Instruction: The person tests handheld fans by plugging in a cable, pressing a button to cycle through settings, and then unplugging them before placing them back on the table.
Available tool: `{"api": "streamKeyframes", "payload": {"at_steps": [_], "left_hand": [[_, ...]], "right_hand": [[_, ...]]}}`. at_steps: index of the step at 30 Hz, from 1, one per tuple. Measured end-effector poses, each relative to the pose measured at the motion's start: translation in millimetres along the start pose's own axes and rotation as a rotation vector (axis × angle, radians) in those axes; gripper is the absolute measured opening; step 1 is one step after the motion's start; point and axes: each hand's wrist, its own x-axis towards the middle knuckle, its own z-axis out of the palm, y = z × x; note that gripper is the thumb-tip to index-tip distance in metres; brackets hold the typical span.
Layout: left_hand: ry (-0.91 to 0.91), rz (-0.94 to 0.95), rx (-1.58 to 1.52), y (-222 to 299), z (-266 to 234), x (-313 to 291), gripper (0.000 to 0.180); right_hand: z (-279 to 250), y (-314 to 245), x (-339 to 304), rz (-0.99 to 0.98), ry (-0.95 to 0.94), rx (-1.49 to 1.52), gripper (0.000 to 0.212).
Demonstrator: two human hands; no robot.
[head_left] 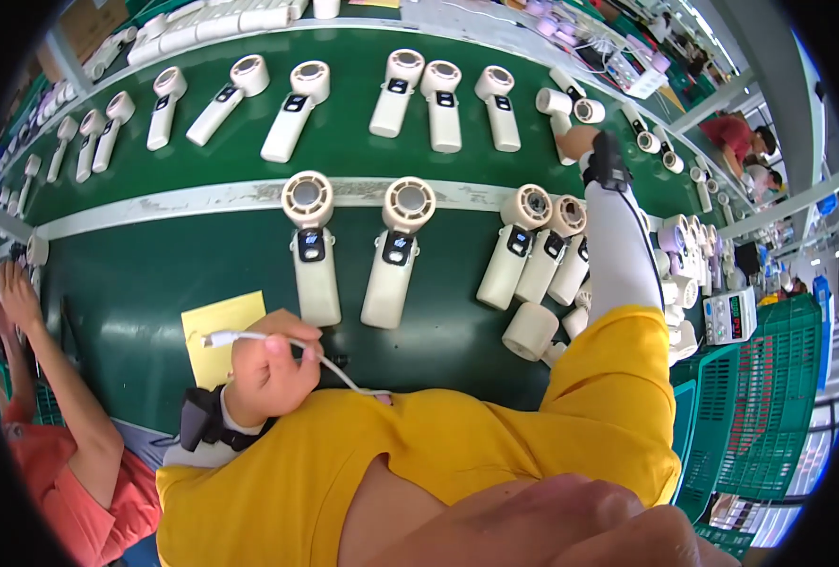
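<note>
Where the left hand [273, 364] is held: on the near side of the white rail [249, 196], well apart from it, with the thumb and fingers clamped on a white cable [334, 367].

White cable: gripped near its plug, on the near side of the rail; the plug is pointed left, over the yellow paper [235, 312], and the rest is trailed right toward the yellow shirt [438, 425].

Yellow paper: laid on the green bench [145, 283], on the near side of the rail, partly covered by the left hand.

Right hand [578, 144]: stretched across to the far side of the rail, at its right part, and brought to a pale handheld fan [558, 125]; the fingers are largely hidden, so whether they are closed on it cannot be told.

Wrists: a black device [608, 163] is strapped on each of the 2.

Central pair: 2 fans [317, 279] are laid with their round heads over the rail and their handles toward its near side; their small screens are lit.

Right cluster: 3 fans [506, 269] are set side by side on the rail's near side, the last partly covered by the right sleeve.

Far row: more fans [443, 118] are spread beyond the rail.

Right surroundings: a meter [729, 317] and a green crate [769, 406] are placed right of the rail.

Left surroundings: a co-worker [79, 501] in a red top is seen nearer than the rail's left end.
</note>
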Motion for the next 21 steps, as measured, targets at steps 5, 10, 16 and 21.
{"api": "streamKeyframes", "payload": {"at_steps": [5,10,16,21], "left_hand": [[0.031,-0.093,-0.156,8,-1,-14,0.013],[0.058,-0.048,-0.436,35,-3,-13,0.019],[0.107,0.086,-0.339,54,-17,-15,0.020],[0.229,-0.030,-0.500,47,-6,-6,0.018]], "right_hand": [[-129,-64,-81,-0.195,-0.181,0.488,0.043],[-63,-52,-30,-0.275,-0.119,0.511,0.040],[-37,-109,-22,-0.157,0.050,0.381,0.041],[0,-102,17,-0.328,0.083,0.136,0.038]]}}
